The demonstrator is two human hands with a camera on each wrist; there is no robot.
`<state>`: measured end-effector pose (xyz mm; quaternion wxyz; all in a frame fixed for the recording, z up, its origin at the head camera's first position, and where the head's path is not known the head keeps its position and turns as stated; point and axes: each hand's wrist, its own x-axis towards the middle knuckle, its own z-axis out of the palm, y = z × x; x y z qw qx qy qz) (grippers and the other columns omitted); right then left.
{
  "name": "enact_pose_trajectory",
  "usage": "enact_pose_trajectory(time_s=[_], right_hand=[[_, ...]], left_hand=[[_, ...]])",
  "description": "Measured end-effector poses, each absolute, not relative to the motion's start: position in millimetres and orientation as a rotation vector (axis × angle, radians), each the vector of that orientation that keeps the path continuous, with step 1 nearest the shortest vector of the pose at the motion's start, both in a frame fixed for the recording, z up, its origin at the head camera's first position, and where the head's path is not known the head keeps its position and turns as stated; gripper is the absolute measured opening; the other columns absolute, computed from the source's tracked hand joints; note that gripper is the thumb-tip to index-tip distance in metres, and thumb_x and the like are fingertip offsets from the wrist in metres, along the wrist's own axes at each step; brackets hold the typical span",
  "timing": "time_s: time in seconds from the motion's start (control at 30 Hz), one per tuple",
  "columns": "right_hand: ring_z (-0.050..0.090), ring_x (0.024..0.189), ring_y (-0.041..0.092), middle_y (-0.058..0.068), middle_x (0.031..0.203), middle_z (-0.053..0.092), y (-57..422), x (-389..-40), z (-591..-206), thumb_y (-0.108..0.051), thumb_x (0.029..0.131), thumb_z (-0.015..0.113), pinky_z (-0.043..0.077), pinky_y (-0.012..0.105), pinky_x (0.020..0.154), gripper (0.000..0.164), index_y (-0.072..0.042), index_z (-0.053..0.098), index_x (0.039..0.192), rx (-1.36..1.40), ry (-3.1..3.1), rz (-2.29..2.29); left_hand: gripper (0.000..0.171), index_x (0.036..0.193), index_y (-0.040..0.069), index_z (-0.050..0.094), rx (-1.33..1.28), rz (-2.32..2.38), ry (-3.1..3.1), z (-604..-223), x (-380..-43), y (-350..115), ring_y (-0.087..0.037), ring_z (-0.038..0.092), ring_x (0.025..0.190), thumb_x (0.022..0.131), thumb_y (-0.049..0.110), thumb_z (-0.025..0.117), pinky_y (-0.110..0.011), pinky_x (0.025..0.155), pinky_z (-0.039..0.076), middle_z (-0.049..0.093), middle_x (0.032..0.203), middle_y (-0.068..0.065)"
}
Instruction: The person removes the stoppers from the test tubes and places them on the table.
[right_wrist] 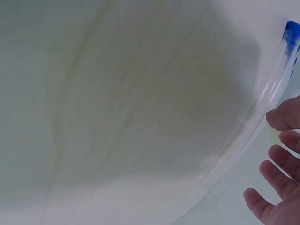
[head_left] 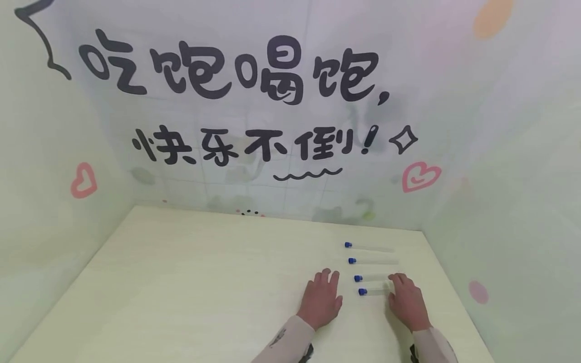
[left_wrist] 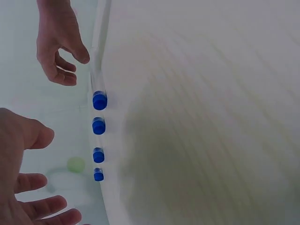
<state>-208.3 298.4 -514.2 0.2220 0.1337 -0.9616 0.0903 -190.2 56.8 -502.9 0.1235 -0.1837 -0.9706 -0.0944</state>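
Several clear tubes with blue caps lie side by side on the table, caps toward the left. The nearest tube (head_left: 375, 292) has its right end by my right hand (head_left: 408, 302), whose fingers are loosely bent and spread. In the right wrist view, the thumb (right_wrist: 285, 115) is close beside that tube (right_wrist: 262, 112); whether it touches is hard to tell. My left hand (head_left: 320, 301) is left of the blue caps (left_wrist: 100, 101), low over the table, fingers apart and holding nothing. The tubes behind are the third tube (head_left: 376, 261) and the farthest tube (head_left: 372, 248).
The pale wooden table (head_left: 195, 287) stretches to the left of the hands. White printed sheets form a back wall (head_left: 272, 196), a left wall (head_left: 50, 237) and a right wall (head_left: 522, 237) around it. The table's right edge runs just beyond the right hand.
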Motion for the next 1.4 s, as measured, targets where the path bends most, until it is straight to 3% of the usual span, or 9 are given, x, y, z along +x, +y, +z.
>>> enact_pose_trajectory(time_s=[0.2,0.47,0.63,0.9,1.4], right_hand=[[0.057,0.079,0.033,0.016,0.095,0.058,303,-204,-519,0.005,0.06,0.066,0.046,0.039,0.054,0.036,0.003,0.058,0.095,0.379,-2.71,0.248],[0.058,0.089,0.034,0.015,0.099,0.06,307,-205,-521,0.009,0.06,0.062,0.048,0.043,0.063,0.037,0.0,0.06,0.096,0.5,-2.735,0.23],[0.058,0.082,0.029,0.009,0.093,0.061,310,-208,-521,0.009,0.06,0.06,0.045,0.038,0.055,0.033,-0.004,0.06,0.09,0.494,-2.78,0.18],[0.059,0.078,0.026,0.006,0.09,0.063,309,-208,-519,0.005,0.066,0.063,0.045,0.037,0.057,0.026,-0.01,0.062,0.087,0.394,-2.951,0.124],[0.051,0.063,0.015,-0.003,0.072,0.058,295,-210,-509,-0.001,0.063,0.067,0.037,0.03,0.054,0.02,-0.013,0.057,0.075,0.55,-2.907,0.013]], left_hand=[[0.053,0.122,0.013,0.046,-0.567,-0.262,-2.848,-512,-187,74,-0.016,0.053,0.094,0.081,0.043,0.059,-0.027,0.065,0.045,0.051,0.112,-0.004],[0.051,0.12,0.014,0.047,-0.566,-0.241,-2.857,-515,-185,80,-0.014,0.053,0.089,0.08,0.044,0.059,-0.025,0.061,0.043,0.052,0.108,-0.003],[0.049,0.118,0.014,0.047,-0.581,-0.262,-2.874,-514,-183,78,-0.013,0.052,0.086,0.08,0.043,0.059,-0.024,0.06,0.042,0.052,0.105,-0.003],[0.044,0.115,0.014,0.049,-0.63,-0.256,-2.919,-510,-180,79,-0.011,0.05,0.08,0.081,0.04,0.059,-0.021,0.058,0.04,0.052,0.099,-0.001],[0.045,0.115,0.014,0.048,-0.641,-0.178,-2.875,-507,-186,70,-0.01,0.051,0.077,0.08,0.04,0.059,-0.021,0.055,0.04,0.052,0.099,-0.002]])
